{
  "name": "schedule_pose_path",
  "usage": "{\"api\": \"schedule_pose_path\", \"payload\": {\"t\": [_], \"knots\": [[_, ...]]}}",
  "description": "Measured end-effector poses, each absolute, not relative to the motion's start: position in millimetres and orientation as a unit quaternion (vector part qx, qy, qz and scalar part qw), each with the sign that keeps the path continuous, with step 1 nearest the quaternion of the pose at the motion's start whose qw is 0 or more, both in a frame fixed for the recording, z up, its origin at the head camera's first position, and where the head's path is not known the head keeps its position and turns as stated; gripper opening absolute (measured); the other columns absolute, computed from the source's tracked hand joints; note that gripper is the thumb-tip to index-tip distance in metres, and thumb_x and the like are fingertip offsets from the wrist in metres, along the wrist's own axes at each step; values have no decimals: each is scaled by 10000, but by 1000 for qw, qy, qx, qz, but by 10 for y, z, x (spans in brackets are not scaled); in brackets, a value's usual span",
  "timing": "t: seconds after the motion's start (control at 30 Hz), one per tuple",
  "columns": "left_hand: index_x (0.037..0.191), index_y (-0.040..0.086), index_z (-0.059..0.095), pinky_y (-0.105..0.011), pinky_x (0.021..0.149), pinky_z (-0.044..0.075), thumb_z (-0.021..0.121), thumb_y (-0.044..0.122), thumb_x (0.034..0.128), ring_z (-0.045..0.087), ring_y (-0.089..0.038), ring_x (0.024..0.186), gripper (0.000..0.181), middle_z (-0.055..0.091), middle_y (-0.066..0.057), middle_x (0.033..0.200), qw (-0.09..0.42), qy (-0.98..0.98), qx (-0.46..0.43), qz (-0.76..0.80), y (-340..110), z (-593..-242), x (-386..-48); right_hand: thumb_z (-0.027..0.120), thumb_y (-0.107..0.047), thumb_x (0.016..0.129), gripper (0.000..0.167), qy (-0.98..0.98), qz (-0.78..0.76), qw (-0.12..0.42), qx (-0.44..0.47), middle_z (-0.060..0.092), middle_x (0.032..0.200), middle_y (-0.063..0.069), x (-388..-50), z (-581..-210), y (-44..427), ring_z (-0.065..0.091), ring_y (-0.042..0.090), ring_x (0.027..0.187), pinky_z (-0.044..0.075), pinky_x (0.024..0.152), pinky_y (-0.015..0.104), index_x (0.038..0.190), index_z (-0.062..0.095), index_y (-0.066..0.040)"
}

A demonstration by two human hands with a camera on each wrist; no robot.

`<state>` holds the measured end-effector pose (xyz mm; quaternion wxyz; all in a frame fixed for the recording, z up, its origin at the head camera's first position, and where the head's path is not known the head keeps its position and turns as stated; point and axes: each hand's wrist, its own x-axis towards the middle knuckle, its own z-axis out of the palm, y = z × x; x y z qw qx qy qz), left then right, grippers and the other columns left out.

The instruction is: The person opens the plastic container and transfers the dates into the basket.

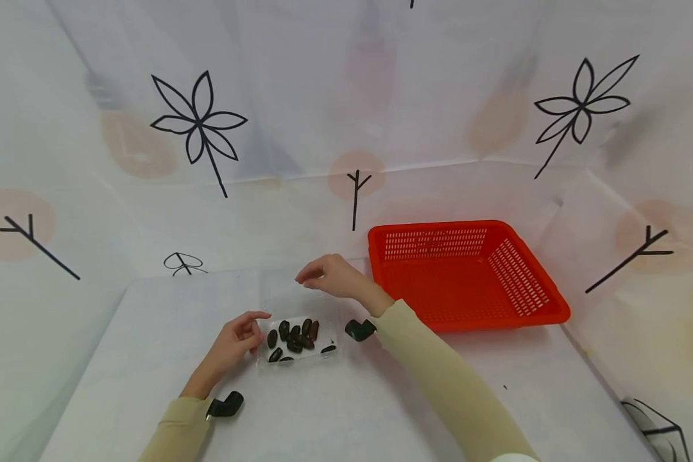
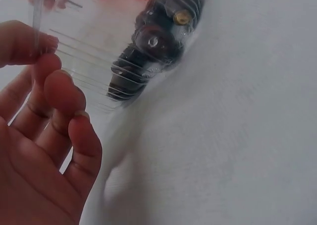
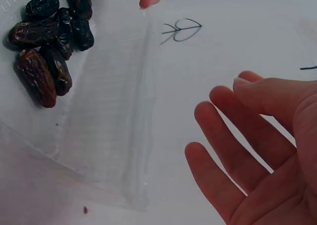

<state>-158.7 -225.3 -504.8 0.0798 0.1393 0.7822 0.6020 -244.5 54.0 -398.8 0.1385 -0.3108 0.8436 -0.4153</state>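
Partner: How far along?

Operator: From my remote seat: clear plastic box on the white table, left of the red basket. See-through lid appears laid back behind it; edges faint. Right hand over the lid area, fingers apart and lightly bent, nothing visible between them. Left hand at the box's left side, pinching the plastic edge, going by the left wrist view. Smallest: dark dates, loose in the box; I see none in either hand. My judgement: opening done, any handling of the dates left.

Partner: Surroundings? Anything in the way?

Operator: Widest first. Printed cloth closes off the back. Basket has raised, slotted sides. Right sleeve and forearm overlap the basket's near left corner, between box and basket; I'd count these and the basket rim as obstacles. Black wrist devices at both cuffs; the right one hangs just beside the box. A dark speck lies on the table, right of the sleeve.
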Motion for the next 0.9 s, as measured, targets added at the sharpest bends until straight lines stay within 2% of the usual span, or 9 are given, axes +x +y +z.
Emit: {"api": "schedule_pose_path", "payload": {"t": [0.23, 0.47, 0.6, 0.7, 0.9], "knots": [[1301, -85, 537, -261, 598, 480, 592, -86, 926, 534, -119, 577, 379, 513, -21, 730, 90, 772, 151, 611, -2259, -5072, -1574, 660, -71, 950, 183, 819, -410, 187, -357, 730, 1053, 67, -2437, -4109, 400, 655, 106, 887, 521, 819, 252, 1101, 764, -85], [1298, -136, 499, -251, 590, 468, 582, -109, 908, 518, -103, 573, 400, 496, 9, 722, 83, 748, 188, 631, -2261, -5107, -1580, 673, -44, 935, 189, 810, -392, 228, -371, 737, 1000, -25, -2402, -4262, 250, 654, 58, 885, 510, 826, 228, 1100, 765, -54], [1311, -121, 499, -242, 594, 468, 601, -86, 908, 516, -99, 594, 417, 495, 11, 732, 89, 743, 181, 638, -2276, -5113, -1596, 674, -29, 928, 203, 812, -369, 246, -379, 737, 1038, 12, -2380, -4315, 174, 644, 47, 897, 505, 817, 217, 1105, 765, -64], [1328, -105, 492, -239, 610, 468, 600, -69, 915, 516, -106, 617, 429, 497, 7, 750, 100, 740, 178, 641, -2284, -5115, -1617, 674, -33, 925, 237, 820, -339, 261, -381, 728, 1089, 9, -2348, -4340, 124, 639, 39, 943, 503, 831, 220, 1136, 760, -98], [1351, -121, 454, -230, 626, 467, 593, -71, 924, 508, -97, 642, 451, 501, 20, 781, 119, 720, 185, 658, -2309, -5140, -1652, 691, -49, 914, 319, 832, -273, 276, -397, 677, 1204, -85, -2294, -4395, 38, 581, 74, 1153, 434, 981, 284, 1203, 738, -174]]}}
